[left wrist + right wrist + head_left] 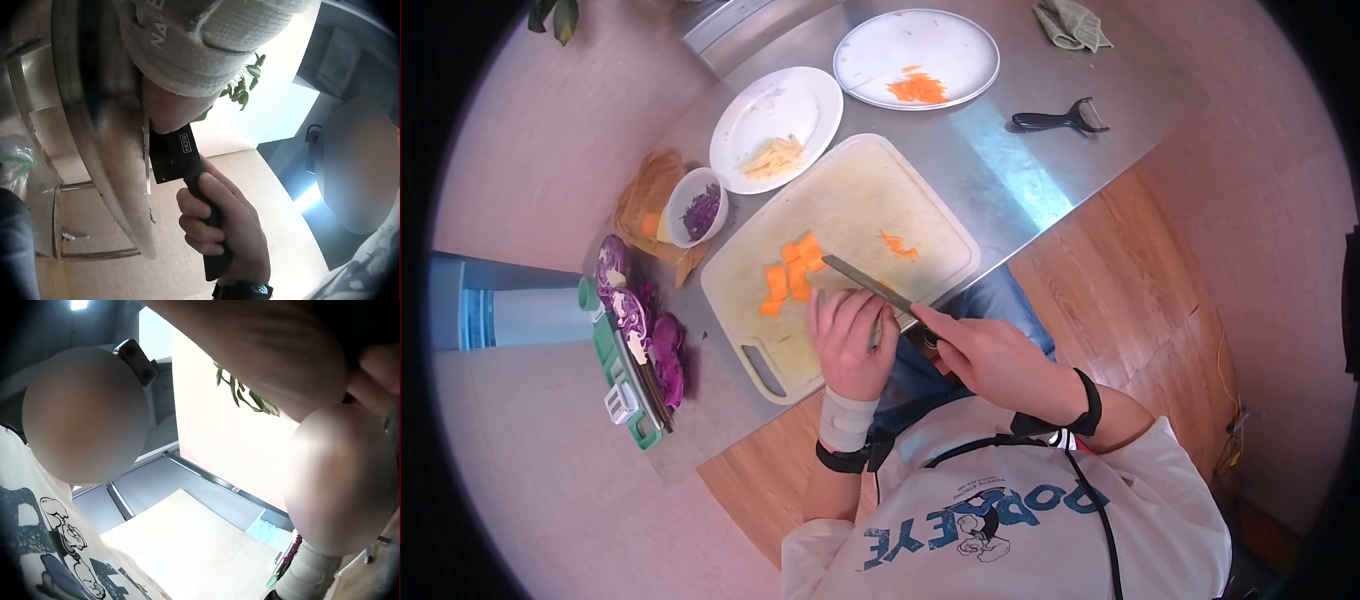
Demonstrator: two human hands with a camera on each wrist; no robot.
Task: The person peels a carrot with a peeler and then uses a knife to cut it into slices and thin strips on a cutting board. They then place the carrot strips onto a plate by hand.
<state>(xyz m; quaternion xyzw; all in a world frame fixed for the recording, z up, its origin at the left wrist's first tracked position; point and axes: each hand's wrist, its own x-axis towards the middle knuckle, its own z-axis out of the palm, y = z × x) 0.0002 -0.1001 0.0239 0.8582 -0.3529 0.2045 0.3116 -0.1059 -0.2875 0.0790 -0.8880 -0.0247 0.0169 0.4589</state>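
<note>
A dark-bladed knife (865, 280) slants across the near part of the cutting board (850, 190). My right hand (1005, 370) grips its black handle (214, 234), the fingers wrapped round it in the left wrist view. My left hand (855, 345), with a pale wrap at the wrist, is low over the board's near edge, fingertips right beside the blade. A bit of orange carrot (887, 285) shows past the blade; what lies under the left fingers is hidden, and I cannot tell whether they pinch it. Flat carrot pieces (795, 270) and thin carrot strips (897, 244) lie on the board.
Beyond the board stand a white plate (765, 105) with pale yellow strips and an oval plate (915, 50) with carrot shreds. At left are a bowl (697, 207) of shredded purple cabbage, cabbage pieces (668, 355) and a green slicer (615, 365). A peeler (1060, 119) and cloth (1072, 24) lie right.
</note>
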